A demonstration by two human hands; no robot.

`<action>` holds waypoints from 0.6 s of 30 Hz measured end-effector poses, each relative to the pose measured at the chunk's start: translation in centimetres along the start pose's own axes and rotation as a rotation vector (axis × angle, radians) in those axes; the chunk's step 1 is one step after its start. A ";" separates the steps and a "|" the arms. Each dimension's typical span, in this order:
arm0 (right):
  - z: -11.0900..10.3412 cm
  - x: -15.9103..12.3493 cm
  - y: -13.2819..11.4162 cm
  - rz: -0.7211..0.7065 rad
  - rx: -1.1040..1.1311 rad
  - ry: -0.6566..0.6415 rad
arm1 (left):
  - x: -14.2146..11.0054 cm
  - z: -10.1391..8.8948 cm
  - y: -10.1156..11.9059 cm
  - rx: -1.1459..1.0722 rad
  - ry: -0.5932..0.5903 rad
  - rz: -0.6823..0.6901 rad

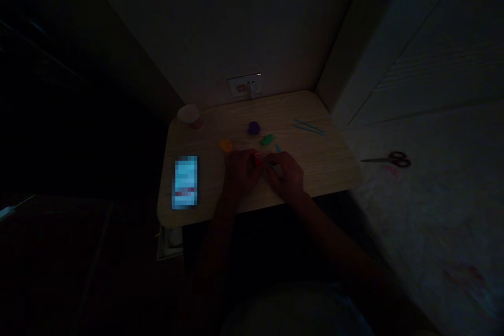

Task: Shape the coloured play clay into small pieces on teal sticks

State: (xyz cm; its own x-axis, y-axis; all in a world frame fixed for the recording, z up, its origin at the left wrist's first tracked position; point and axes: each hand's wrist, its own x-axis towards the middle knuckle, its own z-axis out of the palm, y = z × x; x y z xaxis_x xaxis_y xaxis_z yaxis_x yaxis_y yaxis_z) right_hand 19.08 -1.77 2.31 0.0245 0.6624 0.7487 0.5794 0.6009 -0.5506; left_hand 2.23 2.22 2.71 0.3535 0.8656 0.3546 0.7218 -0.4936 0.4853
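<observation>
In dim light, my left hand (240, 172) is closed on a small red lump (258, 157) that looks like modelling clay. My right hand (289, 174) pinches a thin stick-like tool (270, 165), its tip at or close to the red lump; I cannot tell whether they touch. Just beyond my hands lie a green lump (266, 139), a purple lump (254, 127) and an orange piece (226, 145), the last by my left fingers. A small light-blue piece (278, 148) shows right behind my right hand.
On the wooden table (212, 205) are a lit phone (185, 182) at left, a paper cup (191, 116) at back left and two thin blue sticks (309, 126) at back right. A wall socket (244, 85) holds a plug. Scissors (394, 159) lie on the pale surface at right.
</observation>
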 end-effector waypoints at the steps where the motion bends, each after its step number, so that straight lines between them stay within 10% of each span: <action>1: 0.0 0.0 0.0 -0.002 0.002 0.000 | 0.0 0.0 0.0 -0.003 0.004 0.006; 18: -0.3 0.4 -0.4 -0.082 0.008 0.021 | 0.0 -0.1 0.0 -0.006 -0.024 0.010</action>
State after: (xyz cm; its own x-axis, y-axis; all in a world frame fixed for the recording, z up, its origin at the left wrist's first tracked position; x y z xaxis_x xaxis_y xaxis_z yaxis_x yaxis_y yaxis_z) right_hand 19.09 -1.87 2.89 -0.0054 0.6012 0.7991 0.5733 0.6566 -0.4901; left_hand 2.11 2.18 2.79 0.3748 0.8625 0.3400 0.7147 -0.5024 0.4866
